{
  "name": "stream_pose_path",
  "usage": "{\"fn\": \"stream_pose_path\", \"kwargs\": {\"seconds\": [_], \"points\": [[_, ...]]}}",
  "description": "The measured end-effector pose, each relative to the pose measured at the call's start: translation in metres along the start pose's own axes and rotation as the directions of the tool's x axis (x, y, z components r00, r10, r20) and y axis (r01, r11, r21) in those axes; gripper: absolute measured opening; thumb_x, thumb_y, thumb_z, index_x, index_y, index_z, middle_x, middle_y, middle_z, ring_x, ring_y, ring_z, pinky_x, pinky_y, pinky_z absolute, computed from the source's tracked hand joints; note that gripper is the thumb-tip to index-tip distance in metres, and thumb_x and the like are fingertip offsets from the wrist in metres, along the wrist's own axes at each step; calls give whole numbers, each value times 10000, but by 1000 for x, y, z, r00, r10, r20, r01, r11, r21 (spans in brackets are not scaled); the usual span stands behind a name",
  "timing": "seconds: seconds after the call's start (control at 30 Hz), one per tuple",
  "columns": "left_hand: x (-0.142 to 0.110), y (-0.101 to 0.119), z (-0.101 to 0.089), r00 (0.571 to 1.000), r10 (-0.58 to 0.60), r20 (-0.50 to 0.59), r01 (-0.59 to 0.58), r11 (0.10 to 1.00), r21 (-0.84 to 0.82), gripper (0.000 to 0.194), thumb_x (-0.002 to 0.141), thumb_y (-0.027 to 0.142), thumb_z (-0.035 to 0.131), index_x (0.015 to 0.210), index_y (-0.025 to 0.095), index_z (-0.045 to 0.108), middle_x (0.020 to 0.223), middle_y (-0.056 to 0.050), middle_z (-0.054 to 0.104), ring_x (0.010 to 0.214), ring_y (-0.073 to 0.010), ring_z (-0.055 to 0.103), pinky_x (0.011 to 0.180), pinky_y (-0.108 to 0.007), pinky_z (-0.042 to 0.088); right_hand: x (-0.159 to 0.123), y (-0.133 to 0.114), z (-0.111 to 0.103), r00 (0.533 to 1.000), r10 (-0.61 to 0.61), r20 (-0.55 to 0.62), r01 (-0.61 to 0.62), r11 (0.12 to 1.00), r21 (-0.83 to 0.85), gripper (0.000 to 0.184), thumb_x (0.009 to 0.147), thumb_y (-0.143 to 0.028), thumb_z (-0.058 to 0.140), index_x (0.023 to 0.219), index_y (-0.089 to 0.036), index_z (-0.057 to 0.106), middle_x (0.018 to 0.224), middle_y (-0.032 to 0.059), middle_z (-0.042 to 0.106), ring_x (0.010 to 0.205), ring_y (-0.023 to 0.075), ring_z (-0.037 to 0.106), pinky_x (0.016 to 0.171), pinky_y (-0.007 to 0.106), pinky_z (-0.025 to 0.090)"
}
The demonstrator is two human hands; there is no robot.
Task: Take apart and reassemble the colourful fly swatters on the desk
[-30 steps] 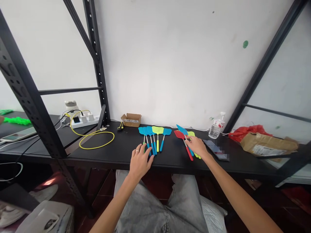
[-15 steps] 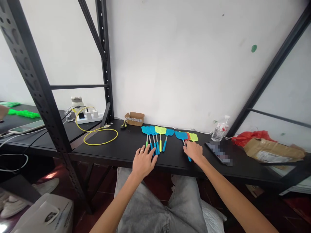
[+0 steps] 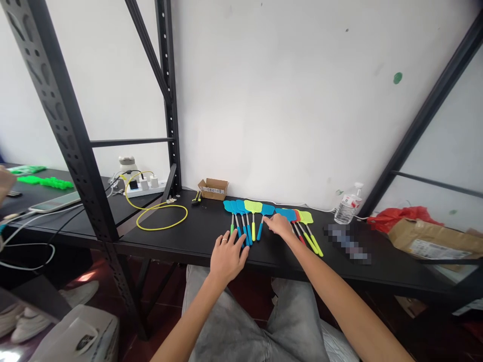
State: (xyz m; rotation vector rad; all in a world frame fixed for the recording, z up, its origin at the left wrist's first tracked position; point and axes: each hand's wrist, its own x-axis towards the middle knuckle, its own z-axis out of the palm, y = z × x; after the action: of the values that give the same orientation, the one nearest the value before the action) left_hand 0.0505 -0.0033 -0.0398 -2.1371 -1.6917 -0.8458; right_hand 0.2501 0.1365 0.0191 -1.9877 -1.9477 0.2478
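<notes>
A fan of fly swatters lies on the black table, with several blue heads and one yellow-green swatter point(image 3: 253, 207) among them. My left hand point(image 3: 227, 256) rests palm down, fingers spread over the lower handles of this fan. At its right end lies a blue fly swatter point(image 3: 268, 209), and my right hand point(image 3: 279, 224) has its fingers closed at that swatter's thin shaft. Beside them is a second group of overlapping swatters: a blue one point(image 3: 286, 215), a red one point(image 3: 297, 216) and yellow-green ones point(image 3: 306, 217). My right forearm hides part of their handles.
Behind the fan stands a small open cardboard box point(image 3: 213, 189). A yellow cable point(image 3: 161, 207) and a power strip point(image 3: 147, 187) are left. To the right are a water bottle point(image 3: 347, 205), a pixelated dark object point(image 3: 347, 244) and a brown package point(image 3: 433, 241). Another person's hand point(image 3: 4, 183) shows far left.
My right hand has moved left, from the blue swatter in the right group to the blue one ending the left fan. Handles in the right group are now uncovered. My left hand stays in place.
</notes>
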Motion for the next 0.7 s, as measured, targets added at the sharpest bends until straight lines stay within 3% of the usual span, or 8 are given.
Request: {"fn": "stream_pose_path", "kwargs": {"seconds": [0.13,0.27,0.4,0.53,0.63,0.7], "points": [[0,-1,0,1000,8,-6,-8,1000,14,436,981,442,371,1342,293,567,1421,-79,533,1308,-329,467,1049,-492,365,24,-13,11,999,44,21,-45,998,36,429,848,-546,540,746,-156,688,697,150,688,769,294,681,666,363,478],[0,-1,0,1000,9,3,-9,1000,20,446,985,443,360,1359,291,551,1432,-81,523,1312,-335,464,1049,-503,366,33,-16,11,990,14,137,-28,995,100,249,755,-341,675,573,-175,634,507,85,621,540,224,639,570,316,467],[0,-2,2,1000,2,13,-2,1000,12,446,987,443,353,1358,295,551,1436,-76,519,1315,-337,463,1047,-511,375,29,-6,-3,990,-9,139,-14,987,162,284,733,-261,656,474,-187,563,387,61,535,435,192,577,484,283,421],[0,-2,2,1000,-10,5,10,1000,-12,429,980,444,379,1337,303,569,1427,-67,530,1309,-334,471,1044,-509,383,10,6,-16,995,-49,83,21,952,304,305,838,-313,529,565,-179,552,495,70,599,425,149,562,447,253,407],[3,0,-2,999,-30,-16,29,997,-65,408,978,452,390,1298,304,596,1422,-58,533,1324,-323,453,1045,-492,382,-16,8,-12,987,-140,84,72,833,549,251,890,-371,463,756,-191,575,634,27,645,449,108,565,423,213,407],[5,2,-6,999,-42,-23,39,992,-120,397,985,455,380,1273,305,607,1413,-45,540,1332,-299,443,1044,-466,382,-34,2,-3,965,-238,110,60,608,791,227,873,-414,517,840,-202,589,635,-4,618,445,98,552,398,197,388]]}}
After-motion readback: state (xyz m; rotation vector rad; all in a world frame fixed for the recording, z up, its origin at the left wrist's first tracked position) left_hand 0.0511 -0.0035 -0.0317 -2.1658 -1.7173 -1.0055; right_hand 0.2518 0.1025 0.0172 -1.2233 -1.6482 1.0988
